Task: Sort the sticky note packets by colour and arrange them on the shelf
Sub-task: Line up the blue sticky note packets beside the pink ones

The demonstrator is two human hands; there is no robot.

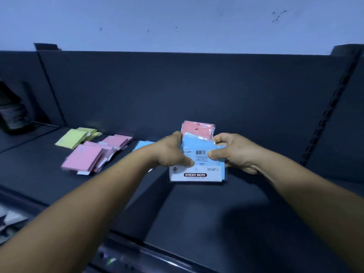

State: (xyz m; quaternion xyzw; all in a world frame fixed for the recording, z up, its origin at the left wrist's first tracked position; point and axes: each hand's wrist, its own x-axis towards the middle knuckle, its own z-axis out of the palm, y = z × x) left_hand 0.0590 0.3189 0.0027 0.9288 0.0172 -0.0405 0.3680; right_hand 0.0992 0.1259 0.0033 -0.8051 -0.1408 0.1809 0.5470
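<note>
Gripping a small stack of sticky note packets from both sides, the person holds it in mid-air above the dark shelf [226,213]. The left hand [171,152] pinches the stack's left edge, thumb on the front face and fingers curled behind. The right hand [232,152] pinches the right edge in the same way, thumb lying just beside the barcode. The front of the stack is a blue packet [201,146], turned back-side toward the camera, with a white card at its lower end printed "STICKY NOTE". Behind it, a pink packet [197,128] sticks up above the blue one's top edge.

On the shelf to the left, other packets lie flat in groups. The yellow packets [72,137] are farthest left, near the back panel. The pink packets [86,159] lie in an overlapping pile just in front of and to the right of the yellow ones, with more pink at the back. Another blue packet [140,145] lies beside the pink group, mostly hidden by the left forearm. A dark bottle [13,113] stands in the neighbouring bay at far left.
</note>
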